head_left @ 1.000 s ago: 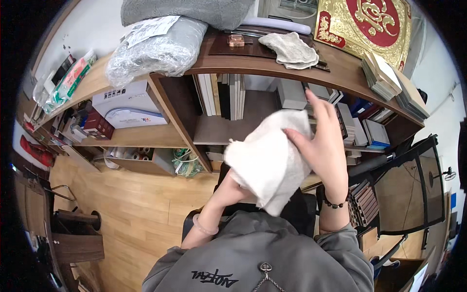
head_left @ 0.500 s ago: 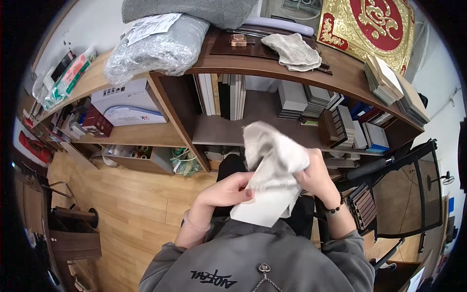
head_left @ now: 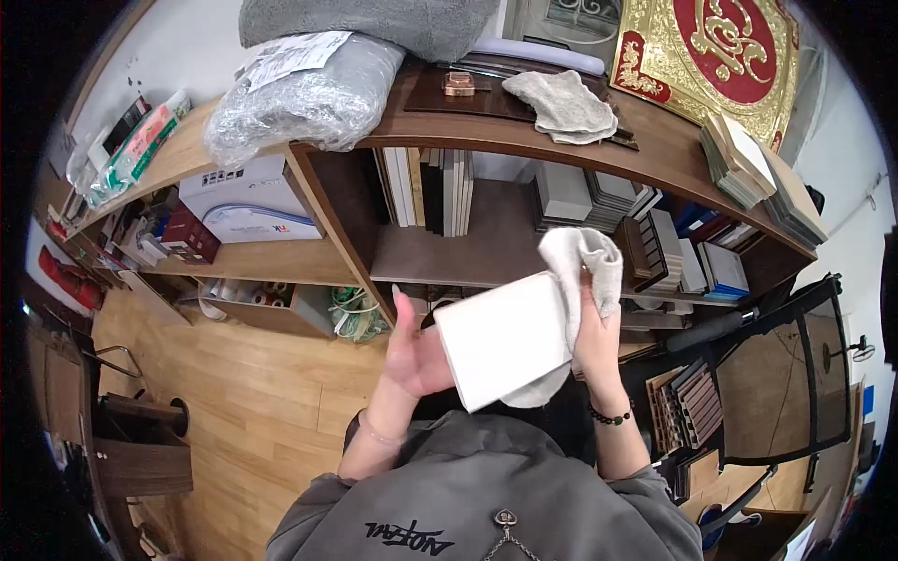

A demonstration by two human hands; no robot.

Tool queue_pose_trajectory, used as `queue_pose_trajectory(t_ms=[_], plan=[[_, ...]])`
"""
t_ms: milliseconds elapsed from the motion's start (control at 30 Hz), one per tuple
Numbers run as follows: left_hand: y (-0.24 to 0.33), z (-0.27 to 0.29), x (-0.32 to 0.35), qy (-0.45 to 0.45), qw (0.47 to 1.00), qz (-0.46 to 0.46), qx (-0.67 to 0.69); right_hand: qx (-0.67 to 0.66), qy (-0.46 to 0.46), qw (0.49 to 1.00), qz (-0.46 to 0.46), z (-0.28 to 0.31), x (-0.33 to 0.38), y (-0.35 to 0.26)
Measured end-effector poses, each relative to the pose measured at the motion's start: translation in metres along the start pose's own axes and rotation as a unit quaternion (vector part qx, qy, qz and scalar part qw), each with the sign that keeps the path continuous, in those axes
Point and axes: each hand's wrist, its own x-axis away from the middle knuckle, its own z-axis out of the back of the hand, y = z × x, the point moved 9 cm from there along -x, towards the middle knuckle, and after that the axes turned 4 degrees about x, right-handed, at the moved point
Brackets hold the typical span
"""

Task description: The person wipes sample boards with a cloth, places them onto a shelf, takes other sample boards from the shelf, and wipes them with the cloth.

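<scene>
Bookcase (head_left: pixel 430 256) holding boards (head_left: pixel 457 192), panel (head_left: pixel 505 338), cloth (head_left: pixel 609 273) in right hand (head_left: pixel 597 348)

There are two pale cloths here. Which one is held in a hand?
The cloth in the right hand, by the white panel; the other cloth lies untouched on the shelf top.

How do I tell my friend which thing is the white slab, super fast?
Start at the big brown shelf and look down to the person's grey top. Just above it in the picture, between the left hand and right hand, is the flat white slab. The pale cloth bunched in the right hand is crumpled; the slab is smooth, with straight edges.
</scene>
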Motion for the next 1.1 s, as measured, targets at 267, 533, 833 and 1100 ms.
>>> queue_pose_trajectory(t_ms=[267, 533, 833, 1100], plan=[[0.036, 0.047, 0.01, 0.222, 0.9, -0.327, -0.186, -0.266, 0.079, 0.957, -0.084, 0.006, 0.009, 0.029], [0.054, 0.031, 0.03, 0.241, 0.865, -0.343, -0.276, -0.428, -0.099, 0.895, -0.079, 0.003, 0.015, -0.002], [0.054, 0.011, 0.035, 0.223, 0.788, -0.391, -0.42, 0.085, -0.226, 0.97, 0.023, -0.06, 0.031, -0.022], [0.071, 0.006, 0.05, 0.225, 0.785, -0.444, -0.369, 0.02, -0.197, 0.98, 0.029, -0.054, 0.033, -0.037]])
